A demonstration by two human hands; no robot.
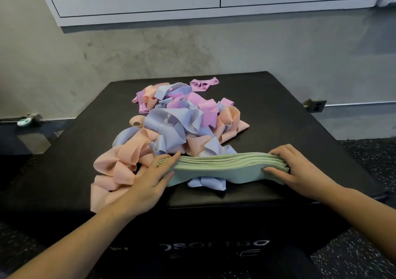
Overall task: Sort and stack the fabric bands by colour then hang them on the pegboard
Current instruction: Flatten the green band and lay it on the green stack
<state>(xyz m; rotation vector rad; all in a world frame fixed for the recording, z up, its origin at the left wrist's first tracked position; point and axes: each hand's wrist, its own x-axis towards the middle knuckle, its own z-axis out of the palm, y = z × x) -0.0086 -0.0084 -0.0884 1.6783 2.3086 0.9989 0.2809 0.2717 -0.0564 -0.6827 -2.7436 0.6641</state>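
Both our hands, left hand (147, 178) and right hand (293, 167), clamp the green band stack (225, 165) between curled fingers (276, 170), just before the unsorted pile (182, 124) on the worktop (300, 128); uneven squeezing could fan its layers.

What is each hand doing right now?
Left hand: grips the left end of the green band stack.
Right hand: grips its right end.

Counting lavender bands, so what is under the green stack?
A crumpled lavender band pokes out beneath the green stack; how many more lie hidden under it cannot be seen.
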